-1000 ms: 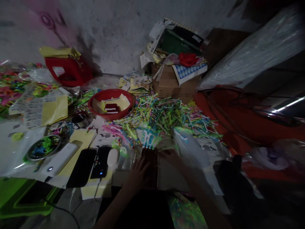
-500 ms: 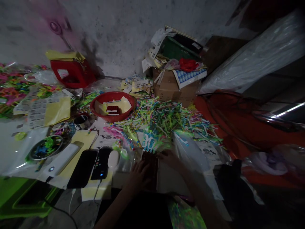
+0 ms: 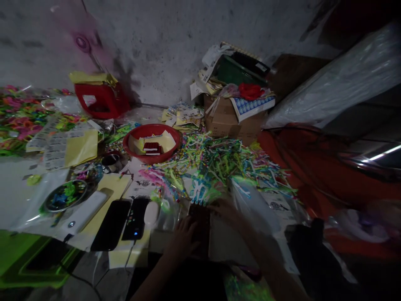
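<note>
Clutter crowds the dim floor on every side of the two hands. The left hand (image 3: 183, 240) lies flat with its fingers spread on a dark reddish rectangular block (image 3: 200, 223), and the right hand (image 3: 230, 213) rests with loose, parted fingers on the block's far right corner; neither is closed on it, though the gloom blurs the fingertips. The block lies low in the middle, on pale paper sheets (image 3: 224, 244).

Just beyond it, touching its far edge, a cluster of blue and white plastic strips (image 3: 200, 190) lies at the foot of a wide heap of green, yellow and pink plastic strips (image 3: 219, 159). Behind the heap stand a round red plastic bowl (image 3: 152, 142) holding yellow slips and a brown cardboard box (image 3: 233, 119) piled with papers.

Left of the block sit a white oval mouse-like object (image 3: 151, 212), a small black device with a blue light (image 3: 135, 219), a black phone (image 3: 111, 225) and a long white bar (image 3: 84, 211). A clear crumpled plastic bag (image 3: 253, 200) lies hard against the right hand, and orange-red cloth (image 3: 313, 167) spreads farther right.
</note>
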Motion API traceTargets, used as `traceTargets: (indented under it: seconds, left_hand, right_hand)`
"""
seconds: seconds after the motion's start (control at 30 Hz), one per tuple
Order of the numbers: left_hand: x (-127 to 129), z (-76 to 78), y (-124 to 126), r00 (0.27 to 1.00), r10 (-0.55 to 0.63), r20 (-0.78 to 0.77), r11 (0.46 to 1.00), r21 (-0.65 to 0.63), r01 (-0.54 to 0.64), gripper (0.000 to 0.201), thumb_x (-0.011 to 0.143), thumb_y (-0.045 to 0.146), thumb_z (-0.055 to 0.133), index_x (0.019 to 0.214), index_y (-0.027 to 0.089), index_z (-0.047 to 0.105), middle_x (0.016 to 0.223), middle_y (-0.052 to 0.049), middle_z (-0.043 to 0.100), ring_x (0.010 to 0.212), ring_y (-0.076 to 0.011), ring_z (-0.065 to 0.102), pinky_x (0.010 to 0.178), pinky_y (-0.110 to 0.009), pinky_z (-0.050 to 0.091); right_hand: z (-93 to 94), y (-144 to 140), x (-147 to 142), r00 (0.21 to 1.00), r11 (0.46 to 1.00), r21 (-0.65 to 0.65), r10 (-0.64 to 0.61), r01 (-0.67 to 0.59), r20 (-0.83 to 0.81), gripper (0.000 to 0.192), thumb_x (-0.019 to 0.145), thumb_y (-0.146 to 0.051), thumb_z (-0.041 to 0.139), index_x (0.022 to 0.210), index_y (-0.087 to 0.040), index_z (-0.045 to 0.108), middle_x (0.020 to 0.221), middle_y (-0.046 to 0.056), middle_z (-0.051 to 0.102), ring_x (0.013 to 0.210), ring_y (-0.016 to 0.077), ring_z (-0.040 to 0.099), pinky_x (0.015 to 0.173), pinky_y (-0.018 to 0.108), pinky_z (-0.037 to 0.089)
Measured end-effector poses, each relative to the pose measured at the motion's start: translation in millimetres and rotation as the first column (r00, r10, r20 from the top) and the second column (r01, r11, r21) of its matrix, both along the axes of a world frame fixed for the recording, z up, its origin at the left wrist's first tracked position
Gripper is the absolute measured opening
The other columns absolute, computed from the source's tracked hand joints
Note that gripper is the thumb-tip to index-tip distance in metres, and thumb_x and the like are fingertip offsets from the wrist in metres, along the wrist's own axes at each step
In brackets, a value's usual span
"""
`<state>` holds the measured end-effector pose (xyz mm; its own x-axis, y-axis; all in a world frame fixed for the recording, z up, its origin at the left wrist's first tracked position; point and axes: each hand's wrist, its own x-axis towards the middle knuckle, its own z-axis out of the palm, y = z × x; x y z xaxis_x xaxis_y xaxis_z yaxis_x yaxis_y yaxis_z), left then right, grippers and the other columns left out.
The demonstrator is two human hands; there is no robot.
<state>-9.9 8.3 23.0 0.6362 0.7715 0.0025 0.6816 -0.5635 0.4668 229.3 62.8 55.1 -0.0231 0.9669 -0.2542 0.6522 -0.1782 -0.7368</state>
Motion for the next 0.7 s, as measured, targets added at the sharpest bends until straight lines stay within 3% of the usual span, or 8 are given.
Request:
traceTargets:
  seconds: [0.17,0.27,0.33,0.4,0.5,0.57,0.7]
  left_hand:
    - [1,9.2,-2,1.0,-0.007,0.015,1.0,0.018,0.006,0.059,0.073,0.034,0.074,0.125,0.019,0.051,0.136,-0.015,0.049,0.128,-0.0316,0.043,0.106,-0.051,0.037]
    - [-9,21.6,11,0.999,0.036,0.009,0.996,0.086,-0.037,0.044,0.078,0.029,0.068,0.12,0.024,0.055,0.131,-0.009,0.054,0.123,-0.0261,0.049,0.102,-0.043,0.042]
    - [-24,33.9,31,0.985,0.168,-0.03,0.978,0.133,-0.163,0.033,0.085,0.023,0.056,0.118,0.025,0.056,0.125,-0.009,0.057,0.118,-0.0243,0.052,0.097,-0.04,0.043]
    - [-43,46.9,57,0.914,0.392,-0.101,0.911,0.183,-0.37,0.029,0.09,0.024,0.046,0.115,0.022,0.058,0.115,-0.011,0.061,0.108,-0.0251,0.056,0.091,-0.04,0.044]
    - [-67,61.7,95,0.799,0.568,-0.196,0.819,0.231,-0.526,0.035,0.092,0.032,0.039,0.111,0.01,0.059,0.106,-0.019,0.063,0.103,-0.0314,0.055,0.088,-0.044,0.041]
    - [-73,67.5,112,0.759,0.594,-0.267,0.804,0.231,-0.548,0.039,0.092,0.034,0.038,0.105,0.005,0.061,0.103,-0.021,0.064,0.102,-0.0323,0.057,0.086,-0.043,0.041]
    - [-69,81.1,125,0.746,0.546,-0.381,0.837,0.2,-0.51,0.037,0.092,0.027,0.036,0.099,0.005,0.065,0.098,-0.02,0.068,0.099,-0.0298,0.062,0.085,-0.039,0.042]
  right_hand:
    - [2.6,-3,-4,0.996,0.988,-0.126,0.085,-0.089,-0.038,0.04,0.078,-0.052,0.051,0.06,-0.018,0.062,0.051,0.002,0.062,0.045,0.0145,0.057,0.049,0.026,0.043]
    - [5.6,-13,-7,0.999,0.995,-0.091,0.038,-0.036,0.028,0.045,0.081,-0.054,0.044,0.061,-0.018,0.06,0.054,0.002,0.064,0.045,0.0135,0.056,0.051,0.025,0.042]
    - [7.8,-22,-10,0.995,0.997,-0.037,-0.062,0.065,0.078,0.048,0.084,-0.056,0.038,0.062,-0.018,0.06,0.056,0.002,0.064,0.048,0.0134,0.056,0.052,0.024,0.041]
    - [10.5,-31,-13,0.987,0.991,-0.007,-0.13,0.132,0.092,0.051,0.085,-0.058,0.033,0.064,-0.019,0.059,0.056,0.002,0.063,0.053,0.014,0.057,0.053,0.024,0.039]
    - [15.1,-45,-20,0.991,0.997,0.011,-0.072,0.072,0.114,0.052,0.085,-0.059,0.032,0.062,-0.021,0.058,0.053,0.001,0.06,0.055,0.0152,0.057,0.054,0.025,0.038]
    - [16.3,-51,-25,0.99,0.999,0.047,-0.02,0.014,0.137,0.05,0.085,-0.057,0.034,0.061,-0.021,0.058,0.053,0.002,0.06,0.055,0.0163,0.056,0.056,0.027,0.037]
    - [5.8,-59,-29,0.99,0.994,0.105,-0.026,0.012,0.137,0.049,0.086,-0.055,0.032,0.059,-0.021,0.054,0.053,0.002,0.058,0.054,0.0172,0.055,0.057,0.029,0.037]
